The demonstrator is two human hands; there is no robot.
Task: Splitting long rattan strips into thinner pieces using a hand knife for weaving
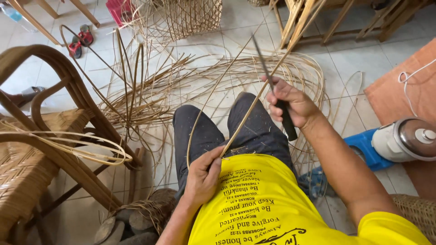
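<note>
The work looks to be in mid-course, as far as can be judged: many thin strips (150,90) already lie in a loose tangle on the tiled floor (363,68) in front of the knees, while one long rattan cane (254,106) is in hand with the knife (274,93) laid against it, so this piece seems not yet finished. The left hand (204,174) is closed around the near end of the cane, just above the lap and against the yellow shirt (268,204), fingers curled tight. The right hand (290,104) is clenched on the dark handle of the knife, blade pointing up and away, and the cane runs under its fingers too. The cane slants from the lap up towards the wooden frames (313,18) at the top. A rattan chair (45,136) stands at the left, and a blue-and-white canister stove (395,143) lies at the right.
</note>
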